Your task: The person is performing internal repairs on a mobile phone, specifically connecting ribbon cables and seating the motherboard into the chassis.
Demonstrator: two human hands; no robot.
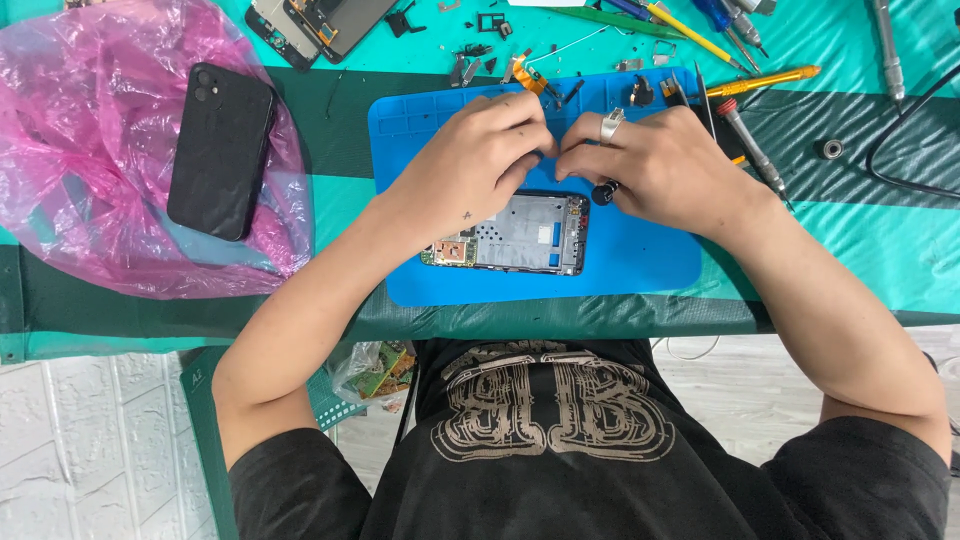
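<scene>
The grip of the left hand point(480, 160) is curled, fingertips pinched down at the top edge of the opened phone frame point(520, 235); whether they clasp a small part there or only press on the frame cannot be told. The right hand point(660, 165) is clenched too, its fingers bent inward toward the left hand's fingertips, with a silver ring point(611, 125) on one finger. Just under its knuckles sits a small dark round knob point(603, 193), apparently the end of a tool held in that hand, close to the frame's upper right corner.

From the head camera, the phone frame lies flat on a blue repair mat point(640, 260), roughly at the mat's middle, with its metal inner plate showing and a green circuit board point(450, 250) at its left end. The mat rests on a worktop covered in green and dark-green cloth point(860, 250). Well to the left, a black phone point(220, 150) lies back up on a crumpled pink plastic bag point(90, 150). Along the far edge are loose small parts, another dismantled phone point(320, 25), and several screwdrivers, one with a yellow handle point(765, 80), lying just right of the mat. A black cable point(905, 140) curves in at the right edge.
</scene>
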